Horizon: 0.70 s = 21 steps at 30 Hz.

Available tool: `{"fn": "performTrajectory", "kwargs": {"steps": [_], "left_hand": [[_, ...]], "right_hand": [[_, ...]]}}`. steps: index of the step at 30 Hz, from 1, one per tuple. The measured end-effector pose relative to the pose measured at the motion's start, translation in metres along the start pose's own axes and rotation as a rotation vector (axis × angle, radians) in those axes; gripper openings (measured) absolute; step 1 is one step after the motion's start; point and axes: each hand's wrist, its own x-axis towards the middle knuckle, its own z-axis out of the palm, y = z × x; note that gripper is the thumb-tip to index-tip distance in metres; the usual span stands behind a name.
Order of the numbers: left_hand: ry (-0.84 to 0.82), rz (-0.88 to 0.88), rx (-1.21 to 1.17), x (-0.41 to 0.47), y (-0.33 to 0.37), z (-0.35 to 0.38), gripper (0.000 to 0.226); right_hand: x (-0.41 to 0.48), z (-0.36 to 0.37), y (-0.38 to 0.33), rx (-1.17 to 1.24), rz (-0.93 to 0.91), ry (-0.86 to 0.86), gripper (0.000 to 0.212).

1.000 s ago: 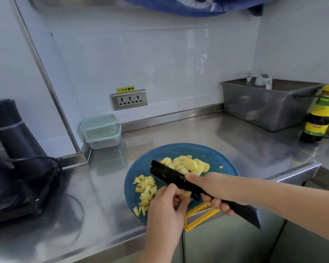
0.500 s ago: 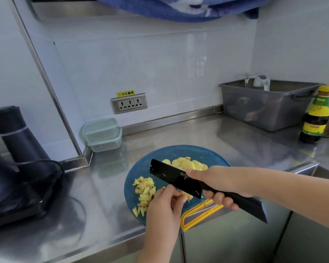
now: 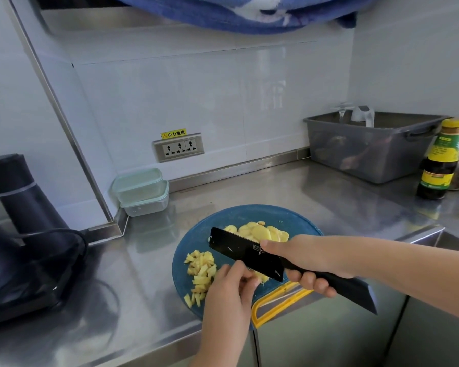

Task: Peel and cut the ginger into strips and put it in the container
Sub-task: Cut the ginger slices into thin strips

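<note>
A: Nearest item?
B: L hand (image 3: 231,290), fingers curled, pinching ginger piece (image 3: 261,277) at board's 6 o'clock. R hand (image 3: 310,263) wrapped round knife (image 3: 244,254) handle, blade at the piece.
A: Farther?
B: Blue board (image 3: 236,215): strips (image 3: 200,274) at 8, slices (image 3: 260,231) at 12. Containers (image 3: 142,190), stacked, 10 o'clock, by wall.

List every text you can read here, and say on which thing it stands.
"小心触电": yellow sticker above the wall socket.
"BUCK", the rest hidden: knife in the right hand.
Sauce bottle label: too blurred to read.
</note>
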Motion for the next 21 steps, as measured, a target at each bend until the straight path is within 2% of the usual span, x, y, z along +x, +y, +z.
{"fn": "performTrajectory", "kwargs": {"steps": [13,19,21], "left_hand": [[0.113,0.011,-0.03,-0.001,-0.006,0.008,0.023],[0.137,0.009,-0.042,-0.001,-0.008,0.01,0.018],[0.137,0.009,-0.048,-0.001,-0.009,0.01,0.017]], "right_hand": [[0.004,0.006,0.005,0.069,-0.014,-0.039,0.068],[0.011,0.005,0.006,0.162,-0.001,-0.149,0.07],[0.014,0.006,0.01,0.128,-0.055,-0.078,0.07]]}}
